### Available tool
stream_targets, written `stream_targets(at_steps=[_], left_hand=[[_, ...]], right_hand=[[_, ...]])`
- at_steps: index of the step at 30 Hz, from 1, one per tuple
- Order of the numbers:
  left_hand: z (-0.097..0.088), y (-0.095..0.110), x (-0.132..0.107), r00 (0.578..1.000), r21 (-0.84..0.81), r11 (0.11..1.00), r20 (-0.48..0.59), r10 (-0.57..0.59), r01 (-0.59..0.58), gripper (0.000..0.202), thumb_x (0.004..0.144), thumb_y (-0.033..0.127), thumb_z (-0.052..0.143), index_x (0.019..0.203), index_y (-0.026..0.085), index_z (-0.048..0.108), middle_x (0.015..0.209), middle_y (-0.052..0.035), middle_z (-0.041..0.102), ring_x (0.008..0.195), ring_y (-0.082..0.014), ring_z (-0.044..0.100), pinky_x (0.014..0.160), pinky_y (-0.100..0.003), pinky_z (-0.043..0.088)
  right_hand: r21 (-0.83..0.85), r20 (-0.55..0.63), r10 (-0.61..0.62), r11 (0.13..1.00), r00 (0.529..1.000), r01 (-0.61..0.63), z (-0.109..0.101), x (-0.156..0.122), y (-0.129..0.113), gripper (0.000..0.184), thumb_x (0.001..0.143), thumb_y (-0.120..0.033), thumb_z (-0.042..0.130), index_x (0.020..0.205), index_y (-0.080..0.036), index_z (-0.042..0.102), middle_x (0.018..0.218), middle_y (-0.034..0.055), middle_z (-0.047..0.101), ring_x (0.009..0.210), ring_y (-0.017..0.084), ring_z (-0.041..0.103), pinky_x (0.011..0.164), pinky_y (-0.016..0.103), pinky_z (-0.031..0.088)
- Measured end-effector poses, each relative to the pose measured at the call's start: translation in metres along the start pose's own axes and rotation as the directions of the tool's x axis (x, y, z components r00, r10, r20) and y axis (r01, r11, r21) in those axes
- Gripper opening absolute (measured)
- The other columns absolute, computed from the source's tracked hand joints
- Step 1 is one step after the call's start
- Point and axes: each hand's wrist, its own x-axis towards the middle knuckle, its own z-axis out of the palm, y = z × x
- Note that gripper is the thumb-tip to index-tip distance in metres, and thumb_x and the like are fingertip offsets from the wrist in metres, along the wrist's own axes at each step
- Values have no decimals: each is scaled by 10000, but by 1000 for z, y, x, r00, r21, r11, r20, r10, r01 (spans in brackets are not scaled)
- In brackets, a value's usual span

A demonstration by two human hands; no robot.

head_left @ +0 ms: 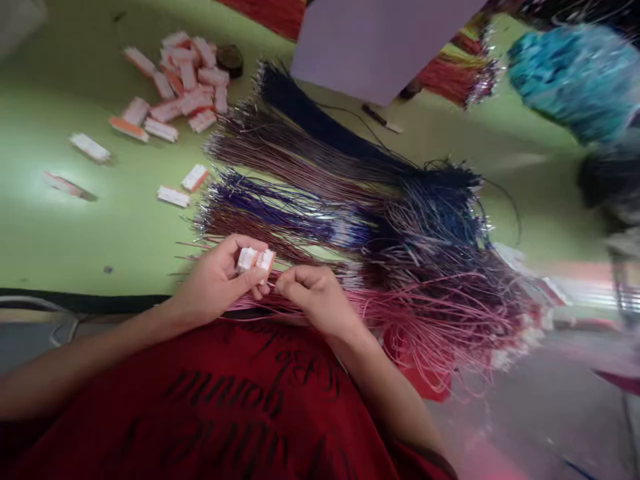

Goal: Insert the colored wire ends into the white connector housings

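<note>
My left hand grips a small white connector block with an orange side, held at the near edge of the green table. Right beside it, my right hand is pinched shut on a thin pink wire whose tip points at the connector. Both hands hover over the near ends of the wire bundles, just above my red shirt.
Fanned wire bundles cover the table's middle: black, brown, blue-purple and pink. A heap of white-and-orange connectors lies at the far left, with loose ones nearby. A grey board and teal wires sit at the back.
</note>
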Motion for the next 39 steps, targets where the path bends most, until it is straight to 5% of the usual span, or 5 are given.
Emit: stream_targets(at_steps=[16,26,30,35,39], left_hand=[[-8,10,8,993,45,992,-22,-115,116,318,794,279,803,1007,219,576,659,24,779,579,-171,759,553,-251,610],[-11,10,7,972,55,971,35,-234,232,351,778,312,802,1036,213,585,584,44,738,509,-167,705,513,-257,560],[-14,10,6,966,71,966,60,-252,248,366,782,343,814,1037,218,583,584,44,731,512,-170,697,533,-272,557],[-12,7,7,937,111,947,149,-316,302,373,788,417,816,1010,234,578,583,30,714,516,-185,678,544,-297,538],[-5,2,16,933,205,936,163,-322,288,396,765,473,831,1010,227,641,698,6,734,621,-211,697,592,-325,551]], right_hand=[[-89,21,-300,949,954,301,7,0,2,274,1002,-314,607,773,-206,712,774,2,747,699,133,637,687,256,503],[-896,-75,-675,369,734,247,-39,15,29,257,964,-112,606,752,-228,693,801,61,729,803,224,613,741,371,414],[-802,-105,-744,456,659,387,-51,3,24,203,966,-117,608,828,-232,699,835,39,753,831,210,668,806,379,488],[-494,-169,-635,716,753,493,-67,-29,0,131,960,-123,676,941,-245,721,831,-1,761,759,168,716,721,323,550],[-192,241,-704,641,669,743,-25,-34,-37,187,976,-81,701,1044,-244,763,909,0,819,811,135,754,813,281,606]])
